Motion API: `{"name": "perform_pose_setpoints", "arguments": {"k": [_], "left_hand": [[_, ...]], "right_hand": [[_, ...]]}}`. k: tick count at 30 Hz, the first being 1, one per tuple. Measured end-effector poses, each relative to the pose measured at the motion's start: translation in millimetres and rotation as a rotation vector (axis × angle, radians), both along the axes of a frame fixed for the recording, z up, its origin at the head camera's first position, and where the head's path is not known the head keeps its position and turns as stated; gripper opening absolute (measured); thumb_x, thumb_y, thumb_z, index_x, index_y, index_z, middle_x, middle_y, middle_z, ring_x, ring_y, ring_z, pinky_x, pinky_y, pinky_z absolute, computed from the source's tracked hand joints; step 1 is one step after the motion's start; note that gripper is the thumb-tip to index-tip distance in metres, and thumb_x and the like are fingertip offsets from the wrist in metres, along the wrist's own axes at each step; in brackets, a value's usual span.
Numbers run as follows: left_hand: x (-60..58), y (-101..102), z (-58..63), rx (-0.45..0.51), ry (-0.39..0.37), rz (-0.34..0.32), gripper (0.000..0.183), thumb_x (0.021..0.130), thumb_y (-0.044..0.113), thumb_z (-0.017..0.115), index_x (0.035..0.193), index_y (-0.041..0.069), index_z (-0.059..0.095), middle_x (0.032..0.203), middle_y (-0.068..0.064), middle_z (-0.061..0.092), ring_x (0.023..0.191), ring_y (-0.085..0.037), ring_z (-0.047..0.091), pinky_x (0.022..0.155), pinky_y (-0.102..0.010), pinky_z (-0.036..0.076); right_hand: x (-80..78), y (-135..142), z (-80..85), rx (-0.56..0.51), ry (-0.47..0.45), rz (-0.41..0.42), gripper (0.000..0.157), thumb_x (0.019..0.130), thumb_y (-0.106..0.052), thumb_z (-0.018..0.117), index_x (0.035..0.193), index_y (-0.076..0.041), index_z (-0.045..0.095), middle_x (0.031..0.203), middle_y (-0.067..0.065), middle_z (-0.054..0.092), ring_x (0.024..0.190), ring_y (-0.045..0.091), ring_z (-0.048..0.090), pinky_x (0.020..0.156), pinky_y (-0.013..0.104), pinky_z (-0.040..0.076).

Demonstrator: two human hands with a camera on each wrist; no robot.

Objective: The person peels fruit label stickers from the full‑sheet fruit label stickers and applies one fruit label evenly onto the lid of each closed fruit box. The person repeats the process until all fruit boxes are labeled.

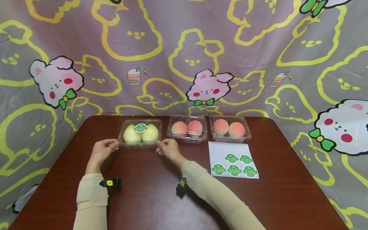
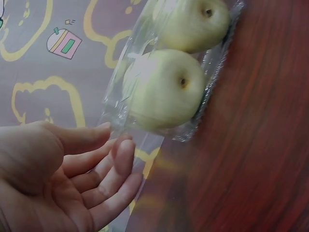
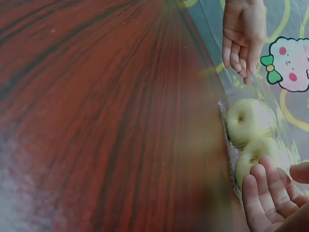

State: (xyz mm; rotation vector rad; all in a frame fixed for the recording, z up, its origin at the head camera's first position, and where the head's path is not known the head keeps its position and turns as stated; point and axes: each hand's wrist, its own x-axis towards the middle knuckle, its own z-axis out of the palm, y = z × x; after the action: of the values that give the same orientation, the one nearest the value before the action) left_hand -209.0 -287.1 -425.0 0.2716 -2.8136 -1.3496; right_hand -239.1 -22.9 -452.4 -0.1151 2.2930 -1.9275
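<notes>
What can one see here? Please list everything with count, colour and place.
Boxes: three, clear, in one row
Table: one, reddish-brown, under the boxes
Curtain: one, grey-pink with yellow outlines, behind the table
Pale fruits: two, yellow-green, left box
Peach-like fruits: four, pink-red, two per remaining box
Sheet: one, white, before the right box
Stickers: six, green and white, five on sheet, one on left box
Wrist cameras: two, black, one per wrist
Sleeves: two, cream, on arms
Left hand: one, bare, at left box's left corner
Right hand: one, bare, at that box's right corner
</notes>
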Motion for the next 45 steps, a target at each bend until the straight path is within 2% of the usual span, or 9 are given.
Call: {"name": "perform_pose_setpoints", "arguments": {"k": [4,8,15,19,23,30,36,41,45], "left_hand": [[-2.8,5,0.2,0.012,0.036,0.077,0.037,0.098,0.018,0.054,0.123,-0.008,0.059,0.099,-0.021,0.072,0.075,-0.003,0.064,0.064,-0.013,0.048],[-4.9,10,-0.6,0.074,0.044,0.143,0.036,0.098,0.017,0.054,0.124,-0.008,0.059,0.096,-0.013,0.073,0.068,0.008,0.058,0.063,-0.011,0.049],[-9.9,14,-4.6,0.166,0.028,0.246,0.036,0.097,0.019,0.056,0.126,-0.002,0.060,0.088,0.003,0.071,0.069,0.011,0.056,0.063,-0.008,0.046],[-12.8,16,-5.9,0.273,0.026,0.271,0.039,0.096,0.019,0.057,0.129,-0.002,0.057,0.076,0.019,0.063,0.070,0.013,0.057,0.067,-0.006,0.047],[-13.3,16,-5.6,0.300,0.011,0.280,0.041,0.097,0.021,0.056,0.133,0.001,0.055,0.070,0.026,0.058,0.073,0.012,0.057,0.070,-0.006,0.044],[-13.0,17,-4.6,0.275,-0.013,0.277,0.041,0.098,0.023,0.054,0.135,0.004,0.055,0.074,0.025,0.061,0.085,0.002,0.061,0.084,-0.018,0.048],[-12.4,17,-4.5,0.243,-0.011,0.265,0.040,0.099,0.022,0.052,0.134,0.003,0.054,0.083,0.015,0.068,0.107,-0.021,0.063,0.084,-0.021,0.046],[-12.1,16,-3.5,0.209,0.029,0.267,0.037,0.099,0.019,0.051,0.131,0.001,0.057,0.080,0.013,0.068,0.091,-0.009,0.064,0.074,-0.013,0.043],[-10.8,17,-2.0,0.176,0.045,0.288,0.035,0.099,0.019,0.051,0.127,0.001,0.060,0.085,0.005,0.071,0.100,-0.019,0.064,0.072,-0.014,0.041]], "right_hand": [[-2.9,-4,1.3,0.013,0.007,-0.024,0.028,0.094,-0.014,0.060,0.087,0.012,0.067,0.079,0.029,0.071,0.047,0.005,0.056,0.055,0.030,0.058],[-5.3,-7,2.2,0.014,0.002,-0.050,0.028,0.094,-0.013,0.060,0.088,0.013,0.068,0.080,0.030,0.071,0.047,0.003,0.055,0.055,0.029,0.058],[-8.6,-14,2.7,-0.026,-0.052,-0.116,0.027,0.094,-0.015,0.059,0.090,0.010,0.069,0.080,0.027,0.072,0.046,0.003,0.055,0.053,0.026,0.057],[-8.9,-18,4.0,-0.094,-0.098,-0.134,0.029,0.095,-0.015,0.058,0.094,0.012,0.067,0.083,0.029,0.072,0.046,0.003,0.056,0.053,0.025,0.057],[-8.8,-21,4.9,-0.147,-0.126,-0.145,0.031,0.096,-0.014,0.056,0.098,0.015,0.066,0.088,0.031,0.071,0.048,0.004,0.056,0.057,0.027,0.059],[-8.4,-23,3.6,-0.167,-0.135,-0.162,0.030,0.096,-0.014,0.056,0.100,0.014,0.066,0.088,0.030,0.072,0.050,0.004,0.056,0.059,0.029,0.059],[-8.7,-22,2.2,-0.184,-0.148,-0.168,0.028,0.097,-0.013,0.056,0.100,0.012,0.066,0.088,0.030,0.072,0.050,0.004,0.057,0.060,0.029,0.060],[-5.7,-18,4.9,-0.186,-0.139,-0.163,0.028,0.097,-0.012,0.054,0.101,0.014,0.065,0.090,0.031,0.071,0.051,0.004,0.057,0.063,0.032,0.060],[-5.3,-15,0.8,-0.195,-0.150,-0.161,0.027,0.097,-0.011,0.054,0.099,0.014,0.064,0.086,0.030,0.072,0.050,0.004,0.056,0.057,0.027,0.058]]}}
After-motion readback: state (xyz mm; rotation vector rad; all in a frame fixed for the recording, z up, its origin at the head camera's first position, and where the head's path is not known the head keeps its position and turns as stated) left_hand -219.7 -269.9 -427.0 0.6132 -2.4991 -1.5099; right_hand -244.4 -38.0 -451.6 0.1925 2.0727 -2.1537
